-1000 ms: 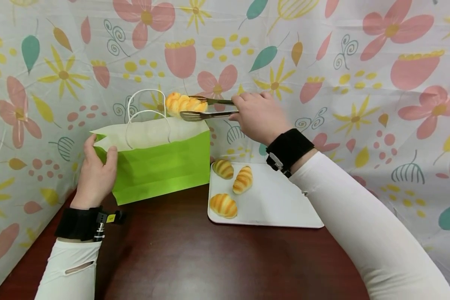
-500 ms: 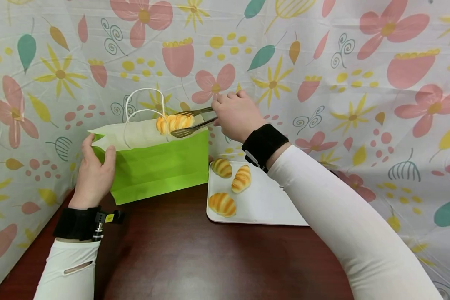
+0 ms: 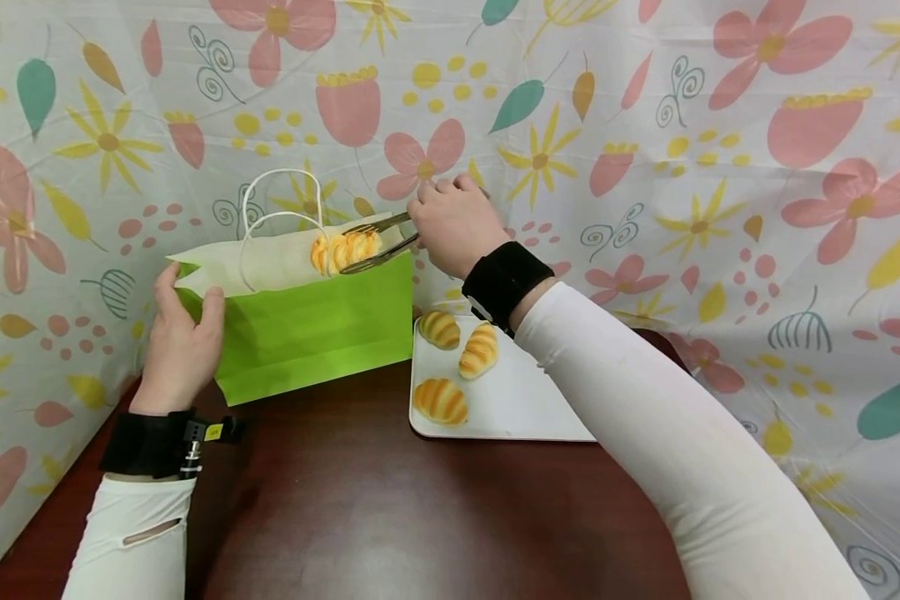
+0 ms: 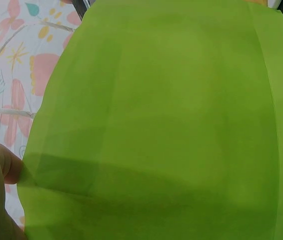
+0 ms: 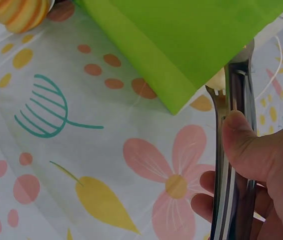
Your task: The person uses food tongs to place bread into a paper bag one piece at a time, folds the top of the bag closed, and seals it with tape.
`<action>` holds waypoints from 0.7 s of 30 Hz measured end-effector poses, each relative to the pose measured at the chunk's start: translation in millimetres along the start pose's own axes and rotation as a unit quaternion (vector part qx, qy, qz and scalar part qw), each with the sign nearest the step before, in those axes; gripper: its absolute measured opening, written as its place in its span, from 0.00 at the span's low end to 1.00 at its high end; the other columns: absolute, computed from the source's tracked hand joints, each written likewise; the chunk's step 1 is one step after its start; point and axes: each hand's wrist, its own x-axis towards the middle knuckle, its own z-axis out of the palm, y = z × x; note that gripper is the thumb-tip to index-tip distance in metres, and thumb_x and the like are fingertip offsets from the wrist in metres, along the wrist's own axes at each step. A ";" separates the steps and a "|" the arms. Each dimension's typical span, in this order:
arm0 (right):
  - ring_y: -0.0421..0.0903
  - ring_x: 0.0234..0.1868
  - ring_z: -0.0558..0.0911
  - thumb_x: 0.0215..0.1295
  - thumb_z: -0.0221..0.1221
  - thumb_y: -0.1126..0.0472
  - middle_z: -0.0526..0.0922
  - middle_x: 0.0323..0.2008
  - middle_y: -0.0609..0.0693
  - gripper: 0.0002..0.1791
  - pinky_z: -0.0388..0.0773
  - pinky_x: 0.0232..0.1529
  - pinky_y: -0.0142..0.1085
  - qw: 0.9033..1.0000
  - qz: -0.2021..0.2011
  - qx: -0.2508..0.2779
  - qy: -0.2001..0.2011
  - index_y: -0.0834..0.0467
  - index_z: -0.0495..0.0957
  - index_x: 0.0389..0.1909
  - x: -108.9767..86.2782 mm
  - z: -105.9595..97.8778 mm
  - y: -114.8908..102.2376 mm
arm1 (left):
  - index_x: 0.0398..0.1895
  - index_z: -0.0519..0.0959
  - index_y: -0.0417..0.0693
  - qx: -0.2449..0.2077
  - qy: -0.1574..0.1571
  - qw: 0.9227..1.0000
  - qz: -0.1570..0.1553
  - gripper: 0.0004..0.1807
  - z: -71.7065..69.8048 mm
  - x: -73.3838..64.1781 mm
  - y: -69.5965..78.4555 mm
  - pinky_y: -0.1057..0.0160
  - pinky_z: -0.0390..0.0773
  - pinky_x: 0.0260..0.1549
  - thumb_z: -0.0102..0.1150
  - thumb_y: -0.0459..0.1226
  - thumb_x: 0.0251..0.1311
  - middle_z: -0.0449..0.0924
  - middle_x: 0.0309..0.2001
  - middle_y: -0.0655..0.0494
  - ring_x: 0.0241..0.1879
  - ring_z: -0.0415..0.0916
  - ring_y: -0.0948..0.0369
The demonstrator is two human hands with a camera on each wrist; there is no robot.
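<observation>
In the head view my left hand [image 3: 183,346] grips the left side of a green paper bag [image 3: 315,333], with the thumb on the front. The bag stands upright, its white inside and white looped handles [image 3: 281,172] showing at the top. My right hand [image 3: 457,225] holds metal tongs [image 3: 392,252], the thumb pressed along one arm in the right wrist view. Between the tong ends is a twisted golden bread roll [image 3: 345,250], right at the bag's mouth on the right. The left wrist view is mostly filled by the bag's green side [image 4: 156,115].
A white tray [image 3: 525,408] lies right of the bag, partly covered by my right sleeve. On it are three striped rolls, one at the front [image 3: 440,402], one behind [image 3: 439,330] and one to the right [image 3: 479,351]. A flower-print curtain [image 3: 615,100] hangs behind the dark table [image 3: 390,517].
My right hand has moved left and down with the tongs, bringing the bread roll from above the bag's right rim into its mouth. My left hand keeps its grip on the bag.
</observation>
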 end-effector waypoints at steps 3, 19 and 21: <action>0.57 0.66 0.73 0.78 0.59 0.54 0.76 0.65 0.58 0.20 0.63 0.66 0.49 1.000 0.000 -0.006 -0.010 0.59 0.78 0.64 2.8 0.1 -2.6 | 0.83 0.33 0.56 0.000 0.001 1.000 -0.001 0.41 -0.3 0.0 0.0 0.32 0.59 0.55 0.34 0.58 0.77 0.58 0.67 0.17 0.53 0.64 0.30; 0.55 0.63 0.76 0.80 0.49 0.67 0.81 0.51 0.53 0.15 0.51 0.77 0.51 0.997 0.005 -0.066 -0.028 0.56 0.83 0.54 16.9 0.5 -27.4 | 0.83 0.32 0.57 0.002 -0.003 1.000 -0.003 0.41 0.1 0.3 -0.5 0.32 0.60 0.55 0.34 0.59 0.78 0.57 0.69 0.18 0.54 0.64 0.30; 0.55 0.64 0.75 0.79 0.50 0.68 0.81 0.52 0.53 0.16 0.49 0.78 0.52 0.997 0.003 -0.069 -0.042 0.55 0.83 0.56 18.9 0.9 -30.5 | 0.83 0.31 0.57 0.004 -0.007 1.000 -0.005 0.41 -1.1 -0.5 -0.3 0.31 0.59 0.55 0.33 0.59 0.78 0.56 0.69 0.17 0.56 0.64 0.29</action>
